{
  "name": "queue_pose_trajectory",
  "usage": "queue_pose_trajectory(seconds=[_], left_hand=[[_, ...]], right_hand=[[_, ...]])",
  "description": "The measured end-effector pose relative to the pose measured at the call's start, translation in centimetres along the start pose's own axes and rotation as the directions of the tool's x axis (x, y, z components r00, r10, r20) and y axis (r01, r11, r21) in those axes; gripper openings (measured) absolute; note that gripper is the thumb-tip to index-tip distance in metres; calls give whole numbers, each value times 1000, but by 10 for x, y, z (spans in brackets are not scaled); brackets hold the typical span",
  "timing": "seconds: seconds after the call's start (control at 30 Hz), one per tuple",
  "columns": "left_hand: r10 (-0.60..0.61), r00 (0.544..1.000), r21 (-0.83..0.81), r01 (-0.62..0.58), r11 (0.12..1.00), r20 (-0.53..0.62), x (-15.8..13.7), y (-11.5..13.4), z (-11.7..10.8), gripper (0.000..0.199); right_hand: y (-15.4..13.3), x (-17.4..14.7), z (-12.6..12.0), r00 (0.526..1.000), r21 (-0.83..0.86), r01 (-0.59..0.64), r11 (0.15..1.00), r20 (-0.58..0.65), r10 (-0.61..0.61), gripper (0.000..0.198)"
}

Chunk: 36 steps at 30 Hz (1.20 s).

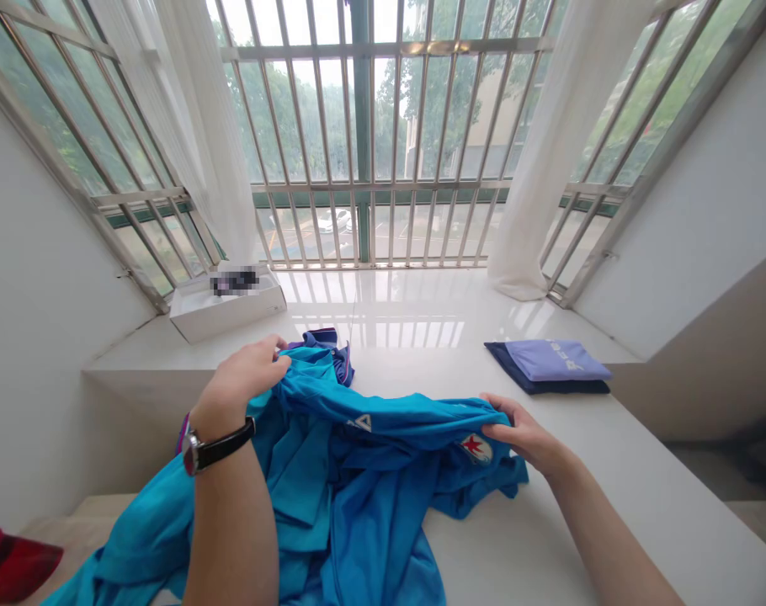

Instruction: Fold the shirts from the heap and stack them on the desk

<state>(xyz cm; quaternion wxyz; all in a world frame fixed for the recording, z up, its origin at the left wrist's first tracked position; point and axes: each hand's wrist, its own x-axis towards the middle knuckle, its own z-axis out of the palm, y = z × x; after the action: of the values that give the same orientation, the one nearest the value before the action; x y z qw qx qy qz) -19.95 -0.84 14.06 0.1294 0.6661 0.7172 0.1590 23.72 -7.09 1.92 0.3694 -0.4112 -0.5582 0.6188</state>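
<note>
While both hands are engaged on one article, a blue garment, the upper edge of that article is drawn out between them above a white ledge. The left hand is closed on the garment's far left corner, thumb and fingers pinching the cloth; a watch with a black strap is fastened at that wrist. The right hand grips the opposite end, thumb on the near face, fingers largely hidden behind the fabric. Two markings are noted on the garment — a white triangular logo near the middle of the upper edge, and a white badge with a red star close to the right thumb. Below the hands the cloth hangs in loose folds, and a length of it extends to the lower left, passing behind the left forearm. Just beyond the left hand lies a crumpled purple-blue garment, partly covered. To the right, well apart, a folded lavender item rests on a folded navy item. At the far left stands a white box — its contents are blurred — near a barred window.
</note>
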Motion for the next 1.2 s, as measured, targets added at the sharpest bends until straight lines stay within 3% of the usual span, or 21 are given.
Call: queue_pose_trajectory(seconds=[0.1, 0.2, 0.23, 0.33, 0.37, 0.4, 0.47, 0.57, 0.63, 0.73, 0.8, 0.87, 0.97, 1.03, 1.1, 1.2], left_hand=[[122, 990, -17, -123, 992, -76, -4, 14, 2, 51], [362, 928, -188, -341, 921, 90, 0, 47, 33, 54], [450, 872, -261, -396, 880, 193, 3, 59, 50, 56], [621, 592, -371, -500, 783, 514, 12, 91, 108, 70], [605, 536, -347, -508, 788, 589, 15, 98, 125, 77], [566, 526, -297, -511, 807, 634, 17, 103, 138, 84], [520, 538, -225, -519, 825, 664, 21, 106, 153, 87], [590, 518, -302, -537, 788, 619, 24, 102, 148, 57], [670, 536, -404, -538, 740, 513, 24, 100, 135, 40], [743, 601, -544, -534, 647, 294, 18, 103, 112, 39], [745, 632, -634, -491, 597, 212, 10, 107, 97, 38], [686, 713, -706, -410, 578, 148, 0, 109, 84, 37], [488, 873, -786, -289, 546, 18, -18, 107, 65, 37], [387, 922, -826, -226, 516, -11, -30, 102, 53, 41], [384, 923, -838, -197, 509, 16, -40, 97, 41, 42], [466, 884, -786, -260, 561, 41, -46, 88, 20, 39]], right_hand=[[3, -1, 3, 994, 108, -48, 993, 102, 37, 38], [8, 1, 8, 988, 133, -101, 986, 133, 83, 37], [9, 2, 9, 987, 129, -109, 986, 132, 92, 35], [10, 5, 13, 990, 136, -89, 987, 119, 73, 28], [10, 5, 13, 993, 145, -72, 987, 104, 57, 27], [9, 5, 13, 995, 151, -55, 987, 89, 42, 27], [8, 4, 10, 998, 143, -24, 989, 64, 15, 27], [8, 3, 4, 999, 108, 6, 994, 36, -10, 27], [8, 3, 1, 1000, 74, 16, 997, 13, -17, 27], [5, 3, 1, 999, -1, 26, 1000, -20, -26, 30], [1, 3, 2, 999, -85, 27, 996, -31, -30, 31], [-1, 4, 4, 999, -212, 19, 977, -34, -27, 31], [-2, 6, 5, 998, -413, 29, 910, -33, -47, 29], [-1, 8, 4, 996, -488, 47, 871, -38, -75, 29], [-1, 8, 1, 995, -497, 59, 866, -45, -94, 31], [-2, 4, -1, 986, -420, 90, 903, -89, -139, 34]])
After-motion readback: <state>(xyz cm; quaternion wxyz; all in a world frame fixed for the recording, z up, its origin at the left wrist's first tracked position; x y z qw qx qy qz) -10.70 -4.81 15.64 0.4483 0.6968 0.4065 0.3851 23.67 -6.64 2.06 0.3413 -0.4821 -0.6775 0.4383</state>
